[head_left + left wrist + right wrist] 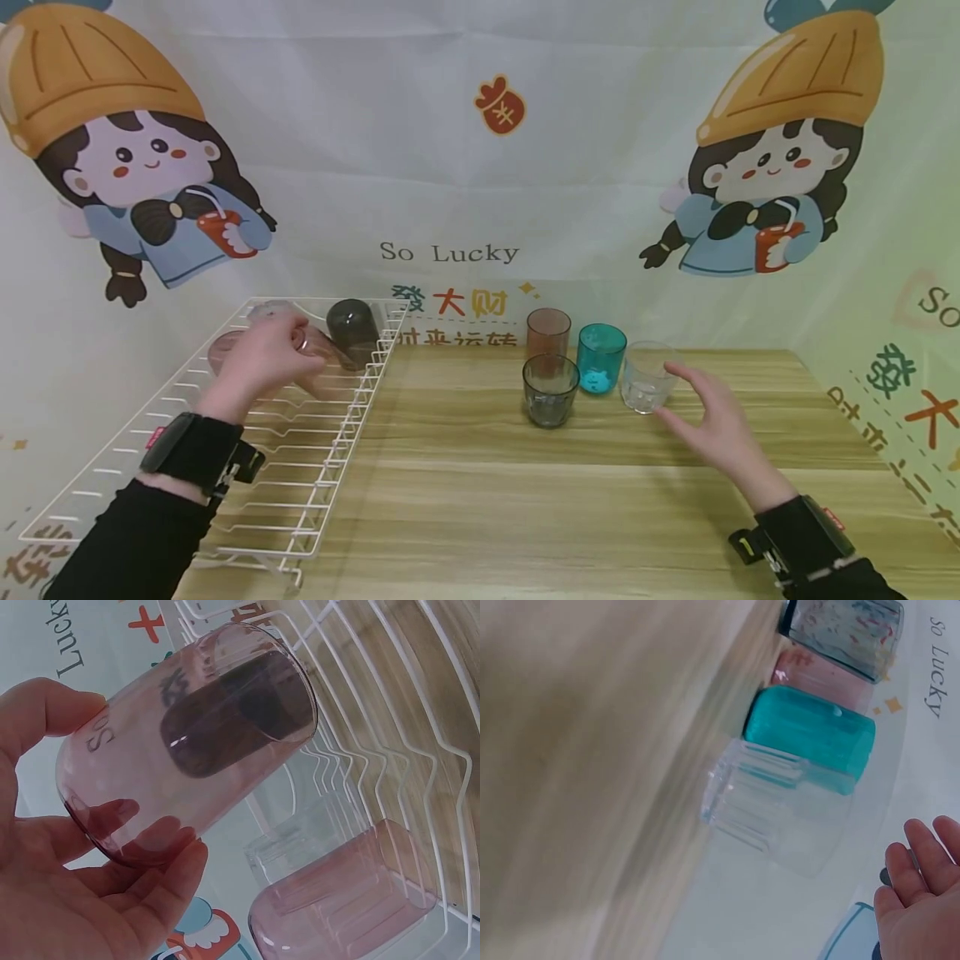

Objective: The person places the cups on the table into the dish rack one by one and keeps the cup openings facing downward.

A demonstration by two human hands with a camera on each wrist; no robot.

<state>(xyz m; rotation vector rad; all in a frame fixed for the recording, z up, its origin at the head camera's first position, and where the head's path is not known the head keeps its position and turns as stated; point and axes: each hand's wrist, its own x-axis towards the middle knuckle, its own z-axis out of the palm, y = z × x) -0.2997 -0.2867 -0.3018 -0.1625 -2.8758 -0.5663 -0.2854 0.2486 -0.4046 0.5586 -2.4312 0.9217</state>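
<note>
Pink tumbler [184,754], tilted, is pinched by the left hand [264,354] over the one-o'clock side of the white wire rack [255,553]; the right hand [716,421], spread, has a clear tumbler [643,385] at its ten o'clock.

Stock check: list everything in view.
Wire rack: 1, white, left
Tabletop: 1, tan, below
Backdrop: 1, pale, behind
Held glass: 1, pink, above rack
Pink rack glass: 1, pink, rack
Clear rack glass: 1, clear, rack
Dark glass: 1, blackish, rack
Teal glass: 1, teal, tabletop
Smoky glass: 1, grey, tabletop
Rear glass: 1, pink, tabletop
Rightmost glass: 1, clear, tabletop
Sleeves, wristbands: 2 each, black, arms
Left grip: 1, round held glass
Right grip: 1, beside rightmost glass
</note>
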